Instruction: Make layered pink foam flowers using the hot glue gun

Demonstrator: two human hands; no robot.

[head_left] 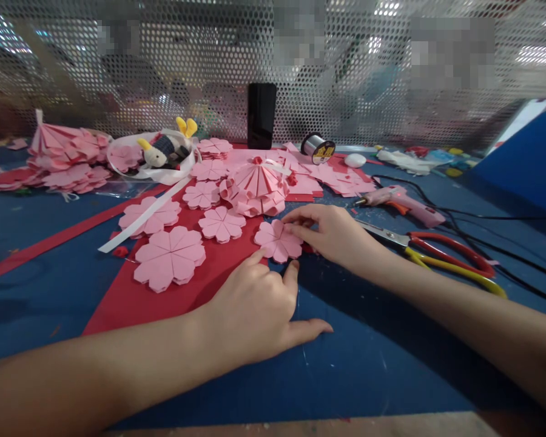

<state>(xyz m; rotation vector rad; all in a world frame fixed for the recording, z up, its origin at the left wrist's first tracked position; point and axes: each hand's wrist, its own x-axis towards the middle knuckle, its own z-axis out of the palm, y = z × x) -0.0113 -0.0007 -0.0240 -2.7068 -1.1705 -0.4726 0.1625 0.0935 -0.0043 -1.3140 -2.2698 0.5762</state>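
Observation:
A small pink paper flower (277, 240) lies at the edge of a red sheet (164, 297) on the blue table. My right hand (330, 233) pinches the flower's right side with fingertips pressed together. My left hand (259, 306) rests on the table just in front of it, fingers spread, two fingertips touching the flower's lower edge and the thumb stretched out to the right. Several more pink paper flowers (169, 256) lie on the red sheet to the left. A pink folded paper umbrella shape (257, 185) stands just behind the flower.
Red-and-yellow-handled scissors (441, 252) and a pink glue gun (403, 203) with a black cable lie to the right. A wire spool (318, 149), a black phone (261, 115) and a small plush toy (161, 152) stand at the back before a perforated metal screen. More pink paper pieces (59, 164) are piled far left.

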